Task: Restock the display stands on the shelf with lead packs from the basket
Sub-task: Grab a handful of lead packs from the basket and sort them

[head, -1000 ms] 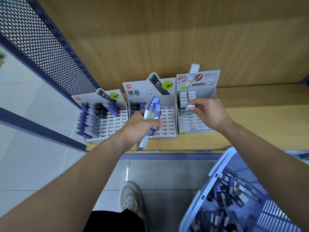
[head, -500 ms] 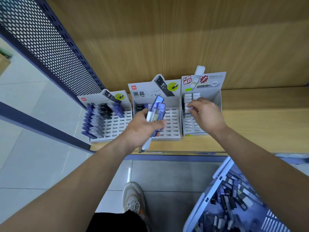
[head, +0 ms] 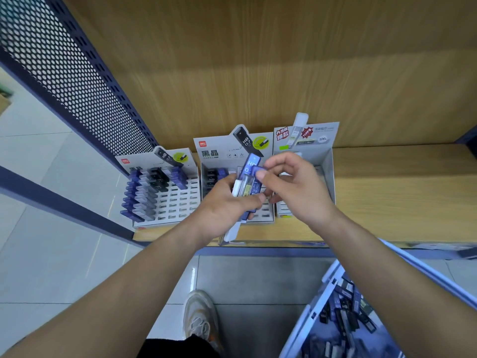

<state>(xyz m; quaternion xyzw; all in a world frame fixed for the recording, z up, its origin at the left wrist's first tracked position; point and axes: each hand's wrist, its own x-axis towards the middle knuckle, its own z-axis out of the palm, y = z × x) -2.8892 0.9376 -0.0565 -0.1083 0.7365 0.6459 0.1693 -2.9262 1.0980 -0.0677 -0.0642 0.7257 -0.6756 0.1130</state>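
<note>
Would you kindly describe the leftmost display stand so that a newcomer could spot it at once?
On the wooden shelf, find the leftmost cardboard display stand, beside the perforated metal panel. Only it has a full column of blue lead packs down its left side.

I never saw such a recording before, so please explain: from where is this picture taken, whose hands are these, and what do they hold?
No machine here: a person works with bare hands, and the camera sits on the person's head, looking down. The left hand grips a bundle of lead packs; the right hand pinches one blue pack in it. On the wooden shelf stand a left stand, partly filled, a middle stand and a right stand. The basket at lower right holds more packs.
</note>
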